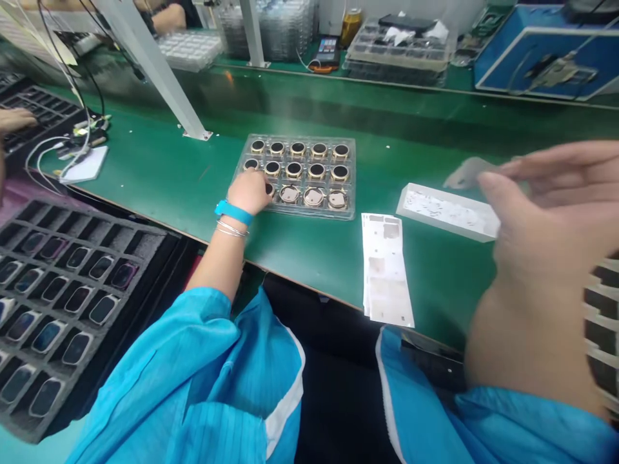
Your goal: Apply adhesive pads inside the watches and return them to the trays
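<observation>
The right hand (532, 258) close up, the left hand (249, 192) at the clear tray (296, 217).
The right grip pinches a thin grey film (465, 173), blurred, above the white box (449, 212). The left grip curls onto the tray's near-left pocket on the green worktop (169, 174); whether it has hold of a round part cannot be told.

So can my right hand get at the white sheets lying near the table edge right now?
Probably yes. The white sheets lie bare on the green table, nothing on them, and the right hand hangs just beside them, though it may be pinching a thin pale piece.
</observation>
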The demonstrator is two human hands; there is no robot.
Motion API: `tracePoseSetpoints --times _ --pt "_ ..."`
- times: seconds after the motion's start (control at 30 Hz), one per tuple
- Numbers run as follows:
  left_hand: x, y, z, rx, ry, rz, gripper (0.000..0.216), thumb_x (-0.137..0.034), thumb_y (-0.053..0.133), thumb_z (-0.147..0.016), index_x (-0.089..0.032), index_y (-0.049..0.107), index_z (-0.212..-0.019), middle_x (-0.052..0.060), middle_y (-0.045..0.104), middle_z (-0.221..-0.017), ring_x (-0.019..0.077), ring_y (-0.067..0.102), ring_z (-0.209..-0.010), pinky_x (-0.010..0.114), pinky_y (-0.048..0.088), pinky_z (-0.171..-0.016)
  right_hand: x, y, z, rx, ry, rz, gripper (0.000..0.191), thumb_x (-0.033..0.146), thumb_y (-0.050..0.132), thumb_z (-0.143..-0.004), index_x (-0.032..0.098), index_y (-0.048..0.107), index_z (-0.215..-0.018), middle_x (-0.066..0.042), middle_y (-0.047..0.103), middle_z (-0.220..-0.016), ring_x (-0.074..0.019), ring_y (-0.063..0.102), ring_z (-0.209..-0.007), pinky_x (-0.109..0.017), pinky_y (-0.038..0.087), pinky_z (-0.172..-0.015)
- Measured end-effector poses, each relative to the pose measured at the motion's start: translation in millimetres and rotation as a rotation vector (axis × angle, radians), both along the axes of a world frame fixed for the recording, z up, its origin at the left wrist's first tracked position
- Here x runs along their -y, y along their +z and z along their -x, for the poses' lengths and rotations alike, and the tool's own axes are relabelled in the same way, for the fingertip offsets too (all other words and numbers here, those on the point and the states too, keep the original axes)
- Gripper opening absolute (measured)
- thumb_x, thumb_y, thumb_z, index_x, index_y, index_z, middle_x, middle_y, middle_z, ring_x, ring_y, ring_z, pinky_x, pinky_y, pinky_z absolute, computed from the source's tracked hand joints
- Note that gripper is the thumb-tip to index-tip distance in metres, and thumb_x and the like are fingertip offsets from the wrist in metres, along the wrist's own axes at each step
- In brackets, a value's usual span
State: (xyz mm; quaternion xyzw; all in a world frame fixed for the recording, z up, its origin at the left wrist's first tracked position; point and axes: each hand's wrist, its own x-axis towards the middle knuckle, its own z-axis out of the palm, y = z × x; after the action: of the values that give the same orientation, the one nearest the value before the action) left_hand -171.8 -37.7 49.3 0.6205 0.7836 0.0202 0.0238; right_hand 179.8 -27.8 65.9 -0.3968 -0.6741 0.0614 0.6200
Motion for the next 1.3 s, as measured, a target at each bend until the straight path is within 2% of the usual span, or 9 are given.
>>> tracePoseSetpoints --times 0.1,0.27,0.47,0.67,0.77,0.83,0.97,1.1,1.3 --pt "-14.2 1.5 -1.8 -0.136 -0.023 0.119 0.043 -0.025 0.073 -0.075 -0.008 0.069 -0.114 0.020 0.065 -0.118 0.0345 0.061 -0.115 0.039 0.049 -0.095 -9.3 -14.1 12.7 -0.011 0.072 0.068 0.033 0.012 0.078 -0.072 0.016 0.071 -0.104 -0.003 0.072 -0.083 -0.0178 0.070 -0.077 -0.039 0.057 -0.076" --pt "-21.3 5.1 5.6 -0.205 -0.111 0.140 0.043 -0.029 0.074 -0.073 -0.016 0.071 -0.114 0.015 0.069 -0.110 0.0315 0.064 -0.106 0.038 0.049 -0.090 -7.6 -38.0 15.5 0.055 0.000 0.154 0.008 0.012 0.073 -0.076 0.019 0.074 -0.079 -0.004 0.073 -0.082 -0.0178 0.069 -0.081 -0.034 0.054 -0.078" --pt "-25.4 5.0 35.8 -0.210 -0.358 0.162 0.049 -0.028 0.071 -0.074 -0.024 0.069 -0.123 0.010 0.071 -0.106 0.0303 0.061 -0.110 0.035 0.047 -0.091 -3.2 -37.4 15.3 0.004 -0.018 0.168 0.009 0.012 0.071 -0.078 0.020 0.075 -0.081 -0.002 0.074 -0.081 -0.0163 0.070 -0.080 -0.031 0.054 -0.078" --pt "-33.4 15.4 44.2 -0.270 -0.541 0.200 0.044 -0.031 0.065 -0.078 -0.019 0.072 -0.120 0.010 0.071 -0.096 0.0276 0.062 -0.100 0.034 0.048 -0.086 -1.7 -39.3 16.7 -0.060 -0.026 0.159 0.016 0.018 0.072 -0.080 0.021 0.076 -0.095 -0.001 0.074 -0.085 -0.0171 0.070 -0.084 -0.035 0.054 -0.086" --pt "-27.7 10.7 54.6 -0.065 -0.415 0.021 0.036 -0.028 0.056 -0.079 -0.017 0.076 -0.107 0.010 0.072 -0.089 0.0270 0.066 -0.090 0.036 0.049 -0.085 -3.2 -40.3 14.1 -0.130 0.006 0.175 0.027 0.020 0.074 -0.078 0.021 0.074 -0.105 -0.002 0.074 -0.086 -0.0182 0.070 -0.086 -0.039 0.053 -0.091" --pt "-23.2 4.7 56.3 0.173 -0.261 -0.153 0.028 -0.024 0.054 -0.077 -0.016 0.076 -0.093 0.008 0.072 -0.082 0.0251 0.068 -0.086 0.036 0.051 -0.085 -3.3 -39.4 13.9 -0.151 0.005 0.217 0.017 0.020 0.075 -0.077 0.021 0.076 -0.094 -0.002 0.074 -0.084 -0.0184 0.070 -0.083 -0.038 0.055 -0.085" --pt "-16.7 -2.3 27.2 0.963 0.034 -0.354 0.012 -0.023 0.057 -0.076 -0.016 0.066 -0.081 0.004 0.068 -0.074 0.0187 0.069 -0.075 0.033 0.056 -0.078 -0.5 -36.9 18.0 -0.174 0.086 0.231 0.006 0.018 0.074 -0.078 0.021 0.076 -0.084 -0.002 0.075 -0.089 -0.0191 0.070 -0.090 -0.037 0.055 -0.087" --pt "-16.3 4.0 -33.8 1.620 0.038 -0.246 0.006 -0.016 0.063 -0.074 -0.017 0.058 -0.077 0.001 0.068 -0.076 0.0134 0.071 -0.078 0.027 0.058 -0.084 0.2 -39.5 21.3 -0.164 0.087 0.260 0.006 0.021 0.073 -0.080 0.023 0.074 -0.085 0.001 0.074 -0.086 -0.0164 0.069 -0.083 -0.035 0.056 -0.083" --pt "-28.3 9.0 -108.2 1.807 -0.107 0.060 0.017 -0.020 0.070 -0.081 -0.018 0.066 -0.098 0.002 0.072 -0.084 0.0133 0.072 -0.080 0.024 0.060 -0.078 -5.3 -45.4 18.3 -0.217 0.104 0.313 0.021 0.026 0.073 -0.080 0.023 0.072 -0.101 0.000 0.072 -0.090 -0.0161 0.069 -0.084 -0.037 0.057 -0.085"
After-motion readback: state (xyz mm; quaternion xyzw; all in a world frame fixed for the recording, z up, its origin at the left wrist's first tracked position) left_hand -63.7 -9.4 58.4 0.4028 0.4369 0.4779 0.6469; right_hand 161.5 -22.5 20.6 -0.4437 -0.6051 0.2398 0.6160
